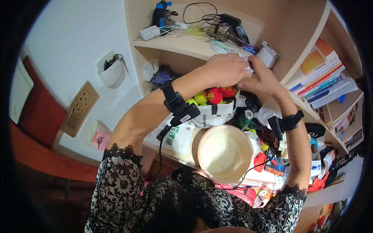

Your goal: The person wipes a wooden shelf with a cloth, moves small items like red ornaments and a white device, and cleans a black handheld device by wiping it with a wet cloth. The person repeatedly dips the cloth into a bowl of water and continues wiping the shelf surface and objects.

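Note:
In front of the shelf edge, my left hand (pixel 225 70) bends its fingers around a crumpled white piece of tissue or thin plastic (pixel 249 69). My right hand (pixel 263 76) meets it from the other side, index finger against the white piece and thumb close to the left fingers. Most of the piece is hidden by the fingers. Below the hands stands a white paper bag (pixel 214 115) with printing, full of yellow-green balls (pixel 200 97) and red balls (pixel 215 96). Closer to my body is a round cream-coloured bucket (pixel 225 154) with a pinkish rim.
Cables, a white adapter (pixel 149 32) and a white box-shaped device (pixel 267 55) lie on the upper shelf (pixel 180 43). Books (pixel 320 78) fill a compartment at right. A green bottle (pixel 244 120) and mixed clutter crowd the bucket's right. A wall holder (pixel 111 70) contains keys.

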Motion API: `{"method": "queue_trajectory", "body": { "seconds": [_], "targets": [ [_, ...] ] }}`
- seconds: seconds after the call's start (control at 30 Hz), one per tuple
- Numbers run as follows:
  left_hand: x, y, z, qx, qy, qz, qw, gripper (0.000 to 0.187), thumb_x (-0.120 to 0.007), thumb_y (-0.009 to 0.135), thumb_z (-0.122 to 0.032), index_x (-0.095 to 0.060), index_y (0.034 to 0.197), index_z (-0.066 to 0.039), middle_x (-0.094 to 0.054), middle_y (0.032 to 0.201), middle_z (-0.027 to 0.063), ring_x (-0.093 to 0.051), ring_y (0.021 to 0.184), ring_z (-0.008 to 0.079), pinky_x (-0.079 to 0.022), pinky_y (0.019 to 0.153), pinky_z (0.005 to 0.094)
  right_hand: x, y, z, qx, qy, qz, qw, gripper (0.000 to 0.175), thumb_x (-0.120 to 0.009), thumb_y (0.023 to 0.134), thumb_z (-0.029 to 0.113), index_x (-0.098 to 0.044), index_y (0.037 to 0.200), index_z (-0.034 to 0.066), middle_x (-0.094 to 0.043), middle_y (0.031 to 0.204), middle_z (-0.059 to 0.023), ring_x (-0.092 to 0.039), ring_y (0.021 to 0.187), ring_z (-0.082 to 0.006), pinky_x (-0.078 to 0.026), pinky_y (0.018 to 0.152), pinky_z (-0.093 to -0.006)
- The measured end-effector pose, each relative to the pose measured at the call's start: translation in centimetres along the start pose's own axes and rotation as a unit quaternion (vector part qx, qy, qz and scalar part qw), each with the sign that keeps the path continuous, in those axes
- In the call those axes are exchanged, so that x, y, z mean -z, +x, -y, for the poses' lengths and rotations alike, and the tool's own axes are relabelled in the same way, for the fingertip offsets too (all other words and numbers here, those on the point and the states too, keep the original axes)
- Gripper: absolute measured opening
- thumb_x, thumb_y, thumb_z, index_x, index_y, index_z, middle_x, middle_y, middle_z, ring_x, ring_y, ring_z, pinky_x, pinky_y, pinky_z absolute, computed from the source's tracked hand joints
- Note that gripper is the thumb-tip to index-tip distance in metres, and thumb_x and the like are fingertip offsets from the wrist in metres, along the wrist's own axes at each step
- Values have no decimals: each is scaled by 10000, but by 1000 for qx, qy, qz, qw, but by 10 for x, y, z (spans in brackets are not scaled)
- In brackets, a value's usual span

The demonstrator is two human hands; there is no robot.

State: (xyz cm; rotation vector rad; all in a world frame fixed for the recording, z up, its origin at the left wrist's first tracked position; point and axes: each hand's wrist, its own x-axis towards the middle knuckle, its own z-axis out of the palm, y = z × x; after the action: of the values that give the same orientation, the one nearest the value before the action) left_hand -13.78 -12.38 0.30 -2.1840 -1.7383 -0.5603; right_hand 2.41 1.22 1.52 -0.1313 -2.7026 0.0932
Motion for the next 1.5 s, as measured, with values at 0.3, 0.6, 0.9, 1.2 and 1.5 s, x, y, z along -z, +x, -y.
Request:
{"method": "queue_trajectory", "body": {
  "seconds": [0.3, 0.6, 0.9, 1.2, 1.5],
  "targets": [
    [4, -113, 106, 104, 203, -297, 927, 314, -554, 914, -215, -658, 1163, -53, -659, 1189, 133, -593, 1140, 313, -460, 1010, 439, 3, -2, -3, 17, 26, 0, 1000, 769, -810, 750, 435, -482, 1242, -57, -527, 1215, -211, -542, 1128, -350, -443, 978, -379],
    [-72, -16, -5, -62, 38, -367, 927, 481, -651, 784, -152, -601, 1257, -81, -617, 1220, 114, -590, 1109, 302, -450, 1006, 440, 1, 0, -10, 0, 61, 17, 998, 850, -857, 688, 398, -458, 1291, -49, -518, 1233, -212, -542, 1137, -341, -446, 978, -381],
    [-34, -57, 61, 20, 81, -351, 933, 315, -679, 806, -234, -683, 1086, -91, -689, 1108, 88, -636, 1040, 286, -500, 901, 420, 10, 0, -6, 23, 38, 39, 998, 893, -859, 691, 382, -421, 1354, -26, -487, 1296, -207, -508, 1194, -346, -413, 1027, -386],
    [-1, -27, 60, 121, 118, -111, 979, 380, -421, 996, -317, -673, 987, -32, -695, 1002, 143, -651, 991, 321, -538, 802, 467, 21, 20, 4, -184, 270, 59, 943, 537, -614, 964, 323, -464, 1361, -7, -571, 1227, -181, -567, 1139, -279, -450, 990, -364],
    [22, -55, 74, 125, -45, -89, 987, 418, -423, 1005, -404, -695, 995, -88, -689, 1021, 133, -630, 999, 345, -501, 831, 479, 1, 160, 36, 54, -255, -41, 965, 513, -680, 872, 342, -555, 1303, 95, -587, 1261, -169, -536, 1188, -375, -420, 1016, -451]
  ]
}}
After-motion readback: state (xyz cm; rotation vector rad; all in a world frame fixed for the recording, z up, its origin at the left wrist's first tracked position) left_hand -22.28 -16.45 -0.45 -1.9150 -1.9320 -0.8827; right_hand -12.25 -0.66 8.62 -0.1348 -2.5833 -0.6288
